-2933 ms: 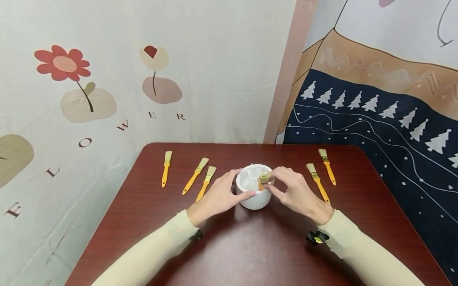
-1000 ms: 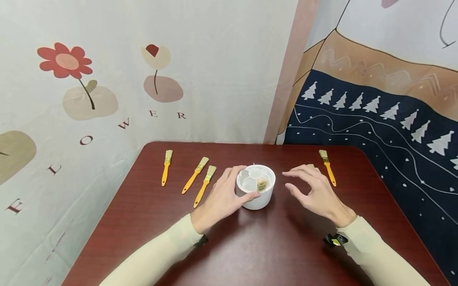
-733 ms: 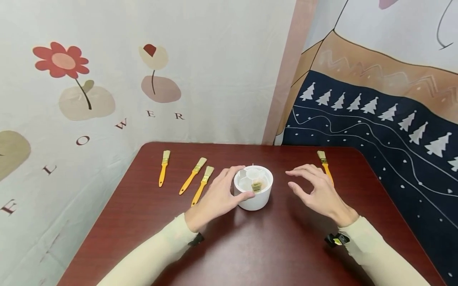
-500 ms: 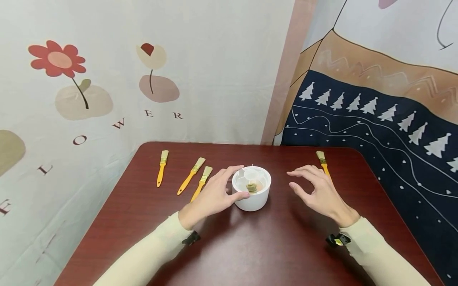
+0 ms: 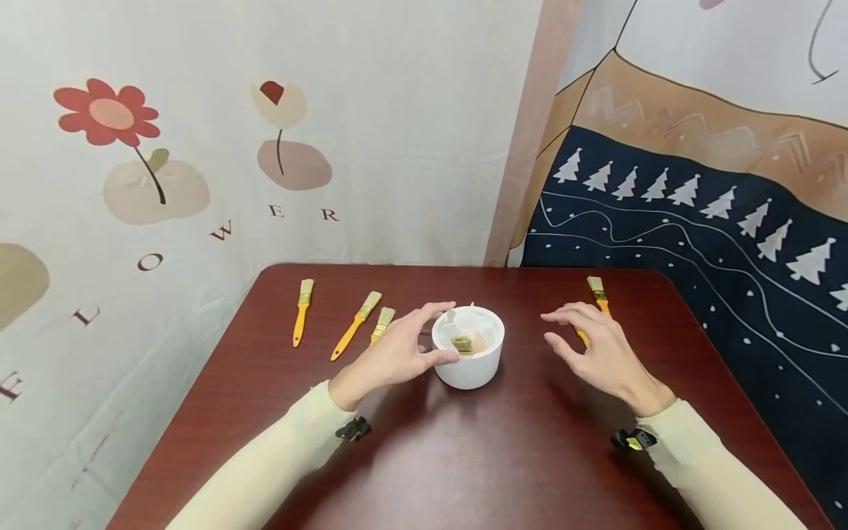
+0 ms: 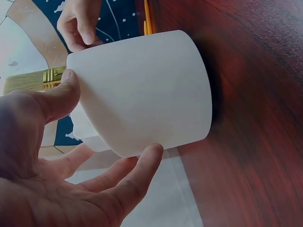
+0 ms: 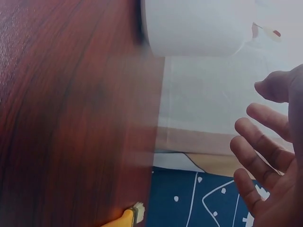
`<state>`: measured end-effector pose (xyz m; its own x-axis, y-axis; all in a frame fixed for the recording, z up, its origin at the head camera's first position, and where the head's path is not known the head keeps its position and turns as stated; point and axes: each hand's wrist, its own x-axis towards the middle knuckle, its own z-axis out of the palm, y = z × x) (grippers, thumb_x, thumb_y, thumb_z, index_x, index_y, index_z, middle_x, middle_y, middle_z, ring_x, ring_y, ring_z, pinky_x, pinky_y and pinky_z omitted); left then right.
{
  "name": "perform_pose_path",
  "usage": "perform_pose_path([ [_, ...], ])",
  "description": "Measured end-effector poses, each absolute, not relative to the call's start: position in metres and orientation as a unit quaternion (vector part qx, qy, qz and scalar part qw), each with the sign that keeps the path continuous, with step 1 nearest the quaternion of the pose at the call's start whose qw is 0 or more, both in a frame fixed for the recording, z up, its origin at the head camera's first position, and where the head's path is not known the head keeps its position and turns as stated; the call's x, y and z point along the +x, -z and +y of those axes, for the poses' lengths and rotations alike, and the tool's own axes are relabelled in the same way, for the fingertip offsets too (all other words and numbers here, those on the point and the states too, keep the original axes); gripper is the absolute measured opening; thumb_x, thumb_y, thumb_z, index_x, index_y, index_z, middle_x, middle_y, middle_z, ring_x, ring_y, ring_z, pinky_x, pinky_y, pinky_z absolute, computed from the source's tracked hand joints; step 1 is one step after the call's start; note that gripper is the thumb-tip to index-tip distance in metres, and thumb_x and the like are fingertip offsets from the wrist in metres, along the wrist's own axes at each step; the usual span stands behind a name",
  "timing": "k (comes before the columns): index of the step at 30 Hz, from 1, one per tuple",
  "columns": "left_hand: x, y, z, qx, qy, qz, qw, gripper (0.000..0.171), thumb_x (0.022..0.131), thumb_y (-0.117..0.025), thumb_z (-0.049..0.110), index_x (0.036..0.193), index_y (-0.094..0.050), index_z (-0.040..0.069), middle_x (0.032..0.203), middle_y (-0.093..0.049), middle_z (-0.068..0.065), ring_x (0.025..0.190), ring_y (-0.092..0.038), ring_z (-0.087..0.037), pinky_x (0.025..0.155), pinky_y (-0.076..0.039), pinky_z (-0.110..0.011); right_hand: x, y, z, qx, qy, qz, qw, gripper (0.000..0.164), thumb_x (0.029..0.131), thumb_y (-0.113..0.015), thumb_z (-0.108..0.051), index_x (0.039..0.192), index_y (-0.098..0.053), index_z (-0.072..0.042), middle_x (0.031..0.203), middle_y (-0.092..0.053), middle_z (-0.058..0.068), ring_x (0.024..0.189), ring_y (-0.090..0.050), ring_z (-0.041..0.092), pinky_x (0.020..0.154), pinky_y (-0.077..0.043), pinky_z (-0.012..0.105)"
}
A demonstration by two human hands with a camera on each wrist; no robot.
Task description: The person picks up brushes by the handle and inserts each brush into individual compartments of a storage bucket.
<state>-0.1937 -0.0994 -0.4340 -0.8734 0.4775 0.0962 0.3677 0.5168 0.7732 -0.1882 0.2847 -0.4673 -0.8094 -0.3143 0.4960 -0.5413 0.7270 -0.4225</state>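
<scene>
A white round container (image 5: 469, 370) with inner dividers stands mid-table. Inside it is a paintbrush (image 5: 461, 344), bristles up at the front left, its handle hidden by the wall. My left hand (image 5: 395, 352) holds the container from the left, thumb at the front rim and fingers round the far side. In the left wrist view the thumb lies against the rim, beside the brush's metal band. My right hand (image 5: 599, 353) hovers to the right, fingers spread and bent, holding nothing. Under it the yellow handle of another paintbrush (image 5: 583, 337) shows between thumb and fingers.
Three yellow-handled paintbrushes lie on the left: one far left (image 5: 302, 313), one in the middle (image 5: 355, 326), and one (image 5: 382, 322) partly behind my left hand. Another brush (image 5: 595, 287) lies at the back right. Printed cloths (image 5: 411, 184) hang behind the red-brown table (image 5: 477, 456).
My right hand has let go of the paintbrush in the container and moved right. Held by my left hand, the container has turned, carrying that brush from front right to front left.
</scene>
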Motion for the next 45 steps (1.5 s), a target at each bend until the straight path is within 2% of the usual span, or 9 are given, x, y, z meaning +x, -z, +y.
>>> perform_pose_path([
  [8, -0.203, 0.432, -0.104, 0.274, -0.442, 0.850, 0.085, 0.089, 0.101, -0.094, 0.017, 0.177, -0.048, 0.014, 0.168, -0.064, -0.022, 0.148, -0.072, -0.041, 0.107, -0.070, -0.056, -0.195, 0.465, 0.294, 0.219, -0.281, -0.910, 0.212, 0.041, 0.098, -0.092, -0.014, 0.138, -0.084, -0.016, 0.134, -0.082, 0.006, 0.119, -0.077, 0.029, 0.099, -0.064, 0.054],
  [13, -0.205, 0.432, -0.107, 0.273, -0.450, 0.843, 0.113, 0.090, 0.103, -0.091, 0.016, 0.180, -0.044, 0.016, 0.176, -0.058, -0.018, 0.157, -0.064, -0.040, 0.110, -0.068, -0.056, -0.198, 0.468, 0.301, 0.217, -0.268, -0.912, 0.221, 0.041, 0.099, -0.092, -0.013, 0.138, -0.084, -0.015, 0.131, -0.083, 0.006, 0.113, -0.077, 0.029, 0.094, -0.060, 0.042],
  [16, -0.206, 0.435, -0.109, 0.271, -0.455, 0.838, 0.131, 0.091, 0.105, -0.089, 0.015, 0.182, -0.041, 0.018, 0.182, -0.052, -0.015, 0.162, -0.060, -0.040, 0.114, -0.066, -0.058, -0.199, 0.473, 0.307, 0.210, -0.259, -0.918, 0.216, 0.041, 0.099, -0.092, -0.013, 0.139, -0.083, -0.014, 0.128, -0.083, 0.007, 0.106, -0.076, 0.028, 0.089, -0.059, 0.040],
  [22, -0.208, 0.434, -0.110, 0.278, -0.442, 0.840, 0.146, 0.092, 0.108, -0.085, 0.020, 0.185, -0.034, 0.021, 0.188, -0.043, -0.011, 0.169, -0.052, -0.037, 0.112, -0.068, -0.047, -0.205, 0.474, 0.318, 0.182, -0.251, -0.929, 0.200, 0.036, 0.103, -0.089, -0.017, 0.139, -0.083, -0.012, 0.127, -0.082, 0.008, 0.108, -0.078, 0.031, 0.089, -0.060, 0.043],
  [30, -0.206, 0.430, -0.109, 0.287, -0.447, 0.832, 0.157, 0.096, 0.110, -0.082, 0.019, 0.187, -0.024, 0.016, 0.192, -0.033, -0.015, 0.173, -0.043, -0.037, 0.119, -0.063, -0.055, -0.213, 0.477, 0.326, 0.166, -0.240, -0.938, 0.188, 0.037, 0.105, -0.087, -0.019, 0.139, -0.082, -0.007, 0.129, -0.080, 0.013, 0.107, -0.079, 0.033, 0.083, -0.061, 0.044],
  [33, -0.203, 0.431, -0.107, 0.282, -0.445, 0.839, 0.136, 0.105, 0.106, -0.088, 0.022, 0.187, -0.022, 0.014, 0.192, -0.035, -0.015, 0.172, -0.046, -0.036, 0.121, -0.062, -0.056, -0.215, 0.477, 0.327, 0.155, -0.238, -0.942, 0.177, 0.038, 0.106, -0.086, -0.021, 0.141, -0.081, -0.007, 0.131, -0.080, 0.015, 0.108, -0.079, 0.035, 0.086, -0.062, 0.051],
  [37, -0.192, 0.435, -0.100, 0.255, -0.424, 0.867, 0.060, 0.112, 0.097, -0.098, 0.033, 0.184, -0.031, 0.014, 0.183, -0.048, -0.015, 0.164, -0.057, -0.036, 0.126, -0.057, -0.060, -0.216, 0.478, 0.330, 0.141, -0.237, -0.948, 0.161, 0.039, 0.106, -0.086, -0.021, 0.142, -0.080, -0.005, 0.133, -0.079, 0.017, 0.108, -0.080, 0.036, 0.089, -0.064, 0.057],
  [40, -0.182, 0.439, -0.091, 0.219, -0.414, 0.884, 0.006, 0.111, 0.090, -0.103, 0.040, 0.180, -0.041, 0.016, 0.176, -0.055, -0.013, 0.158, -0.060, -0.036, 0.128, -0.053, -0.061, -0.216, 0.480, 0.331, 0.132, -0.238, -0.951, 0.146, 0.040, 0.105, -0.087, -0.018, 0.141, -0.079, -0.003, 0.131, -0.078, 0.019, 0.105, -0.081, 0.036, 0.088, -0.066, 0.056],
  [45, -0.170, 0.444, -0.075, 0.168, -0.407, 0.897, -0.043, 0.107, 0.085, -0.105, 0.049, 0.173, -0.050, 0.023, 0.168, -0.058, -0.010, 0.151, -0.063, -0.030, 0.122, -0.058, -0.055, -0.218, 0.485, 0.333, 0.111, -0.240, -0.957, 0.117, 0.042, 0.104, -0.087, -0.014, 0.141, -0.077, 0.002, 0.128, -0.076, 0.023, 0.103, -0.081, 0.037, 0.086, -0.069, 0.051],
])
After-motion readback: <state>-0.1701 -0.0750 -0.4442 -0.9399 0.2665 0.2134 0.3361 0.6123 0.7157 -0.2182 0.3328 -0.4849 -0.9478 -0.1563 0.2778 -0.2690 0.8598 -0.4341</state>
